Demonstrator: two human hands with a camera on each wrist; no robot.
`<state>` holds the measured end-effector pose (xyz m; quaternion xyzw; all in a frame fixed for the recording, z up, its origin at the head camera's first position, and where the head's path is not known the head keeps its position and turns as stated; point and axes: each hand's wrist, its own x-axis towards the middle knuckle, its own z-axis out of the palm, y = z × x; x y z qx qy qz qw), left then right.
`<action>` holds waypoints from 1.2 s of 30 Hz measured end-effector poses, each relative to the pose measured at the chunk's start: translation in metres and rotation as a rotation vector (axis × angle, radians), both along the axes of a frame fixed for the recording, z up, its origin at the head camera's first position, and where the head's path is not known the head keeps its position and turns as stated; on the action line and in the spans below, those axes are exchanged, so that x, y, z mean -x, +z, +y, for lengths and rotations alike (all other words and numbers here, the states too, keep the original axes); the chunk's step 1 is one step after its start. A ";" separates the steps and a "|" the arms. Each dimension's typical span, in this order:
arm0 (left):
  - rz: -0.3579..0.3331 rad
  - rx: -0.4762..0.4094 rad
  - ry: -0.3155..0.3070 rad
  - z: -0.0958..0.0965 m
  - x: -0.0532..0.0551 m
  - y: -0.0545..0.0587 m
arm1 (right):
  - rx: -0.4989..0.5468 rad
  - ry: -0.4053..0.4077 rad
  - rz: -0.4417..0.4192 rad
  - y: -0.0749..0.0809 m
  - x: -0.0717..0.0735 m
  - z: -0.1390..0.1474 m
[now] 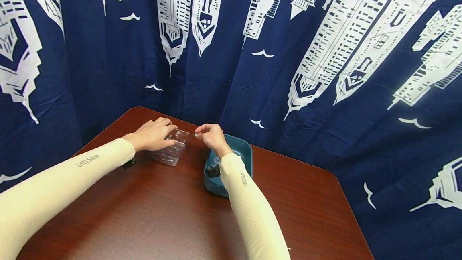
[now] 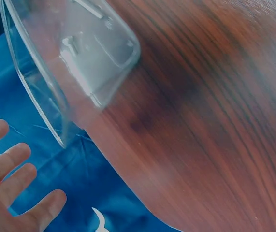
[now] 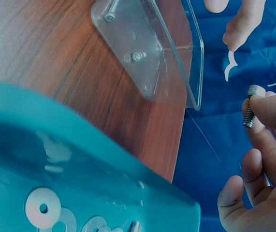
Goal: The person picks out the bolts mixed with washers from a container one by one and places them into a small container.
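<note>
My right hand (image 1: pixel 213 136) pinches a short socket-head screw (image 3: pixel 249 108) between thumb and fingertip, its knurled head up and thread down. This hand is beyond the far left part of the teal tray (image 1: pixel 246 147). To the left stands a clear plastic box (image 1: pixel 167 161) with a few screws on its bottom. One screw (image 3: pixel 138 56) in the box stands out in the right wrist view. My left hand (image 1: pixel 153 135) is at the box's left side, fingers spread and overlapping it in the head view. In the left wrist view its fingers (image 2: pixel 19 157) hold nothing.
Flat washers (image 3: pixel 42 208) and other small parts lie inside the teal tray. A dark wrist strap (image 1: pixel 213 171) shows by the right sleeve. The reddish-brown table (image 1: pixel 173 216) ends at a blue curtain (image 1: pixel 223 79) with white skyline prints.
</note>
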<state>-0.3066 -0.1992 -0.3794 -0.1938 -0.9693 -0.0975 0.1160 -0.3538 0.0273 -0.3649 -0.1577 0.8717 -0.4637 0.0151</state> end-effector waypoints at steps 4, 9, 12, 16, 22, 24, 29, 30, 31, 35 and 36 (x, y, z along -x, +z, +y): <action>-0.018 0.002 0.014 -0.007 -0.001 -0.001 | -0.024 0.001 0.006 0.000 -0.001 -0.004; -0.039 -0.010 0.039 -0.015 -0.002 -0.003 | -0.029 0.016 0.014 -0.002 0.001 -0.010; -0.037 -0.014 0.043 -0.020 -0.003 -0.005 | -0.025 0.030 0.015 -0.004 0.001 -0.013; -0.026 -0.004 0.055 -0.027 -0.003 -0.008 | -0.034 0.038 0.023 -0.005 0.001 -0.019; -0.025 -0.001 0.063 -0.034 -0.004 -0.011 | -0.015 0.060 0.019 -0.006 0.001 -0.025; -0.029 -0.001 0.063 -0.036 -0.004 -0.012 | -0.006 0.069 0.012 -0.007 0.001 -0.027; -0.037 -0.009 0.063 -0.039 -0.004 -0.014 | 0.012 0.083 -0.005 -0.008 0.001 -0.030; -0.042 -0.010 0.064 -0.039 -0.005 -0.014 | 0.012 0.083 -0.007 -0.009 0.000 -0.030; -0.047 -0.012 0.065 -0.040 -0.005 -0.015 | 0.012 0.084 -0.007 -0.009 0.000 -0.031; -0.063 -0.019 0.063 -0.041 -0.007 -0.017 | 0.012 0.085 -0.012 -0.011 -0.001 -0.034; -0.066 -0.018 0.063 -0.041 -0.008 -0.018 | 0.016 0.088 -0.015 -0.011 -0.001 -0.035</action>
